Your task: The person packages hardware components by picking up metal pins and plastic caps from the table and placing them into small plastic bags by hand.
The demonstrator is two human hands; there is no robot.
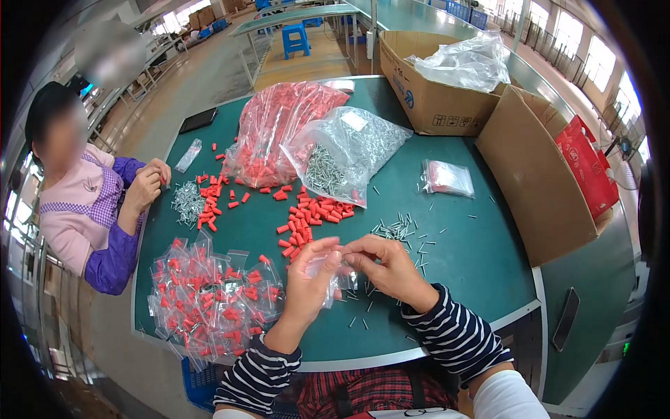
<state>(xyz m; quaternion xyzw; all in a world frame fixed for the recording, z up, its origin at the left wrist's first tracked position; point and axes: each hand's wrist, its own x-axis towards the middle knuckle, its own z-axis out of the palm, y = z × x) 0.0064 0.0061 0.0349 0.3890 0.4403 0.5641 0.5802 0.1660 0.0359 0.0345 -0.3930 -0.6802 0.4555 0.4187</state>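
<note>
My left hand (305,288) is closed on a small clear plastic bag (346,279) just above the table's near side. The fingertips of my right hand (394,272) pinch together at the bag's upper edge; what else they may hold is hidden. Beyond my hands lies a loose heap of red plastic caps (300,227). Silver screws (398,229) are scattered past my right hand, and a few lie below it. To the left of my left hand, a pile of filled small bags (209,297) shows red caps inside.
A large bag of red caps (279,129) and a bag of screws (324,171) stand at the back. Flat bags (448,178) lie right of them. Cardboard boxes (447,122) border the right side. At left, a co-worker's hands (148,185) are over screws (187,202).
</note>
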